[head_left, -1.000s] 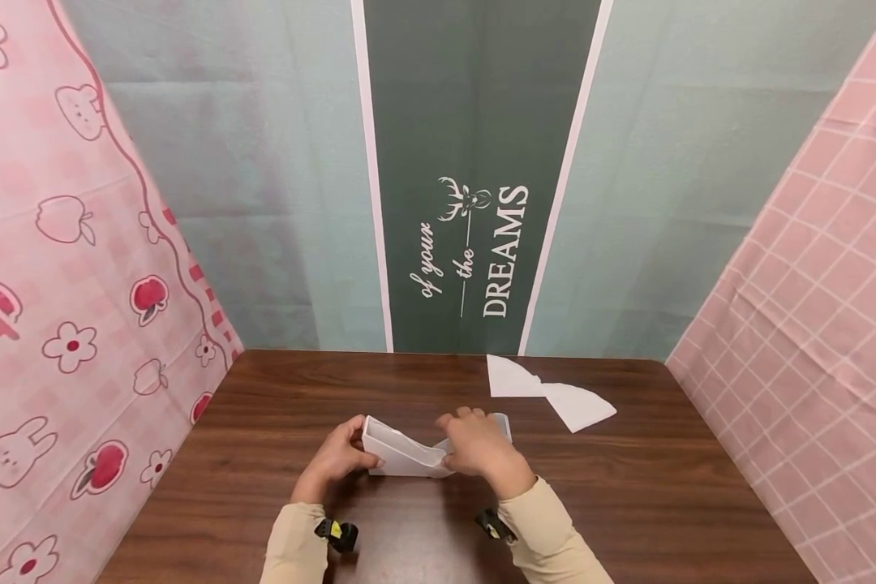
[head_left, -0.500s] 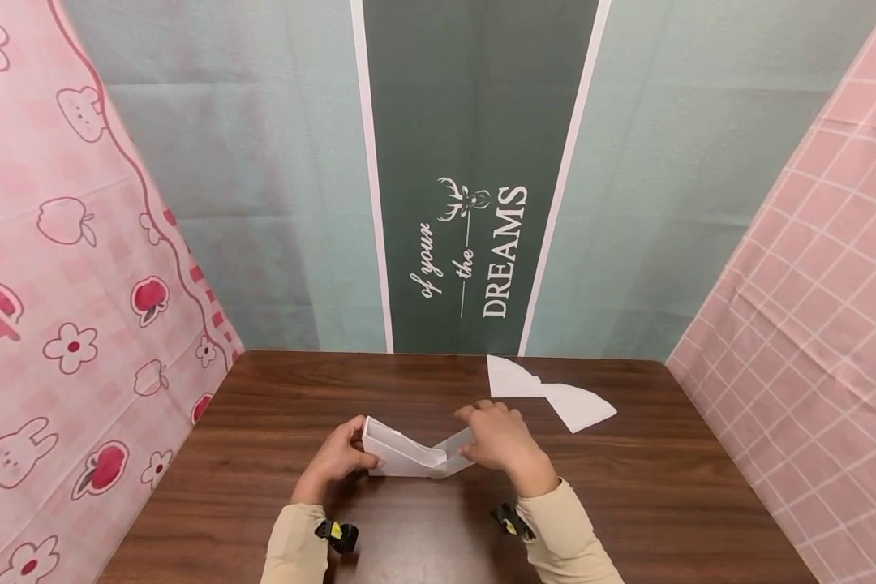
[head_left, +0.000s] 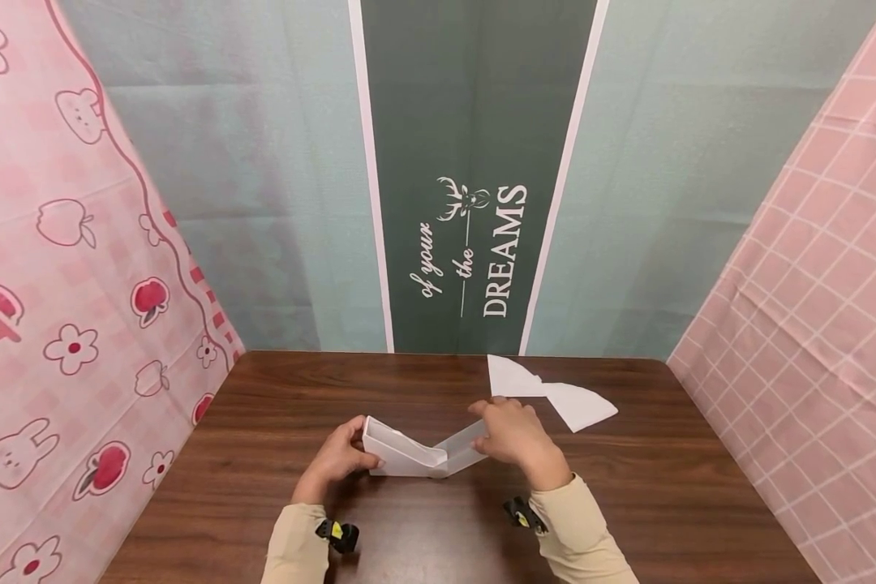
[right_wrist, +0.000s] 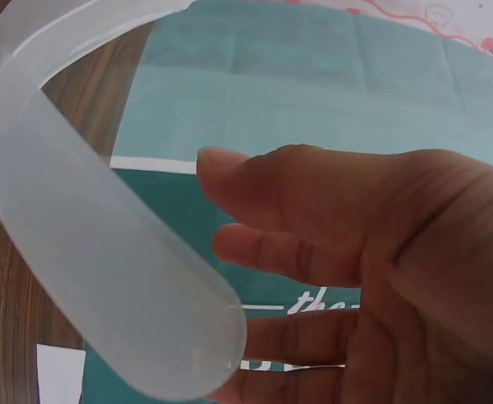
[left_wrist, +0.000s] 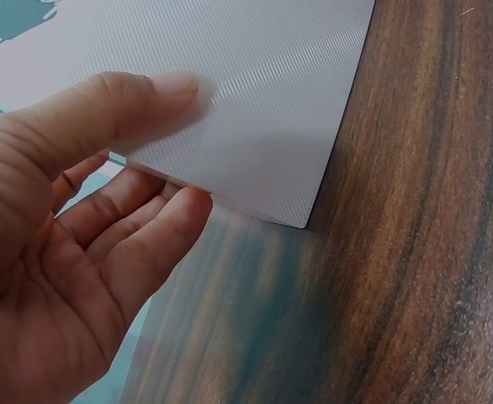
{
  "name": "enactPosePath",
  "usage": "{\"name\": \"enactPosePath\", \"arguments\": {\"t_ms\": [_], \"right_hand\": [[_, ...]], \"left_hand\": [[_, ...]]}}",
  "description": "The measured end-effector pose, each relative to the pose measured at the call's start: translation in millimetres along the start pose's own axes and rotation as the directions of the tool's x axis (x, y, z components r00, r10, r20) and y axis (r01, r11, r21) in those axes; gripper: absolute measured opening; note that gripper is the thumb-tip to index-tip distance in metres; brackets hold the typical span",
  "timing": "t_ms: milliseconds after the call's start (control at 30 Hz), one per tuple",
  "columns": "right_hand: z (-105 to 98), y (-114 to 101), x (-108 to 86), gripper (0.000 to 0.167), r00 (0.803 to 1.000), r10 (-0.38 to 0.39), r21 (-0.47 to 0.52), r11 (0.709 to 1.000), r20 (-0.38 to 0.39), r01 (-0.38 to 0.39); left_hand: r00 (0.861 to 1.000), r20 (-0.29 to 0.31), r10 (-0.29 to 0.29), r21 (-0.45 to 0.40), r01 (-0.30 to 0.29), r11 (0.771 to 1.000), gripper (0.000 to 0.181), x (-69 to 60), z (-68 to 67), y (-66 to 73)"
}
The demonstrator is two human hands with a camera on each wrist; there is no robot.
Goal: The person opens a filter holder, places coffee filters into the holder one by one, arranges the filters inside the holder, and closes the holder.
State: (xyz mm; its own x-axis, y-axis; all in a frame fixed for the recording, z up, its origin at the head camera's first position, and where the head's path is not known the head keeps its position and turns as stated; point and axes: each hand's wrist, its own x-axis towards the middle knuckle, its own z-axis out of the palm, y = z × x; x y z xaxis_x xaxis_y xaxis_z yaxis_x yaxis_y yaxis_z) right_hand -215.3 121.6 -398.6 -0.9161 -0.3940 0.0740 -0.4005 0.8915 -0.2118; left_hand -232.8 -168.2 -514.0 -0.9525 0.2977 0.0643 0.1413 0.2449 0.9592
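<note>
A white case point(head_left: 397, 461) stands upright on the counter point(head_left: 438, 519), left of its middle, its narrow slot facing up; a translucent flap point(head_left: 463, 450) runs from the case's right end, angling away to the right; the left hand point(head_left: 336, 454) has its grip on the case's left end, thumb pressed to the ribbed near face and the other fingers round the edge; the right hand point(head_left: 517, 435) is beside the flap's rounded end with a wide, loose grip, thumb apart from the fingers; in the right-wrist view the lower fingertips reach behind that end, and whether they touch it I cannot tell; in the head view this hand covers the flap's tip.

Just beyond the right hand lies a white paper piece point(head_left: 582, 407), two fan shapes meeting at a narrow middle, near the counter's far edge; both arms wear cream sleeves point(head_left: 299, 543) and small black wrist cameras point(head_left: 339, 535); behind the counter hangs a pale blue-green curtain point(head_left: 263, 203) with a dark green strip point(head_left: 482, 105) lettered in white; a pink patterned cloth point(head_left: 66, 268) closes the left side, a pink gridded cloth point(head_left: 818, 284) the right.
</note>
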Motion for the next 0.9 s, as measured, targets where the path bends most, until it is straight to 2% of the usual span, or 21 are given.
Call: {"name": "enactPosePath", "arguments": {"t_ms": [300, 600, 700, 900], "right_hand": [[-1, 14, -2.1, 0.042, 1.0, 0.011, 0.019, 1.0, 0.003, -0.011], [-2, 24, -4.0, 0.042, 0.999, 0.02, 0.043, 0.999, 0.027, -0.021], [-2, 26, -4.1, 0.042, 0.999, 0.017, 0.059, 0.998, 0.039, -0.02], [-6, 29, -5.2, 0.042, 1.0, 0.008, 0.08, 0.997, 0.026, -0.01]], "left_hand": [[1.0, -0.001, -0.011, -0.011, 0.011, 1.0, 0.042, -0.8, 0.3, 3.2], [1.0, 0.009, -0.012, -0.004, 0.012, 1.0, 0.037, -10.6, 1.0, 33.5], [1.0, 0.015, -0.01, -0.015, 0.01, 1.0, 0.038, -9.2, 1.2, 29.5], [1.0, 0.012, -0.009, -0.008, 0.009, 1.0, 0.041, -0.8, -0.1, 5.1]]}}
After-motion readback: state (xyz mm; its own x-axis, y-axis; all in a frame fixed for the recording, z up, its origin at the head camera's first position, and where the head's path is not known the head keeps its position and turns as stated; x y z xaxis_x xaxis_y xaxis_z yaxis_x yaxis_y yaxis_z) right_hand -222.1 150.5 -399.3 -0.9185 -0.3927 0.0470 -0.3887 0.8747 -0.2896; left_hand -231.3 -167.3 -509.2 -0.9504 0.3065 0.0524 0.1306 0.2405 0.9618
